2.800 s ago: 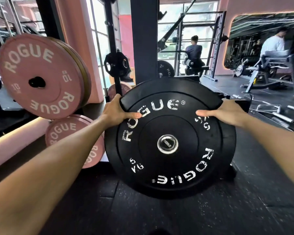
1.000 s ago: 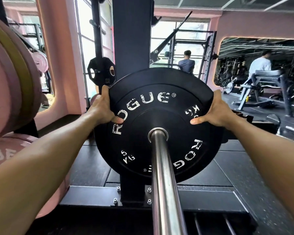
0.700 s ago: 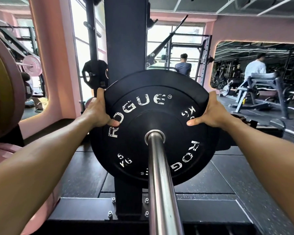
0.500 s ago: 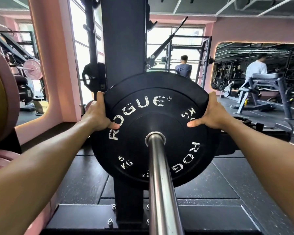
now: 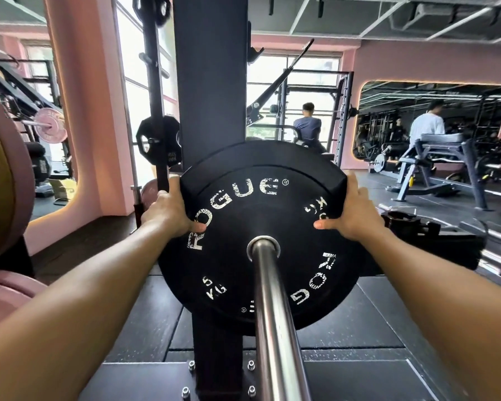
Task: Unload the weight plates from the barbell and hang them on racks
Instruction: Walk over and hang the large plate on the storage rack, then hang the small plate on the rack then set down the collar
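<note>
Both hands, left hand (image 5: 170, 213) and right hand (image 5: 350, 210), grip black plate (image 5: 261, 235) rim mid-frame, threaded on steel peg (image 5: 275, 319); keep it square, push evenly toward upright (image 5: 211, 82).

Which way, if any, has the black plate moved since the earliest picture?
Yes, toward the black upright: the steel bar now runs through the black plate, which it did not earlier.

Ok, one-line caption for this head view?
Both hands, left hand and right hand, grip a black 5 kg plate threaded on a steel peg.
</note>
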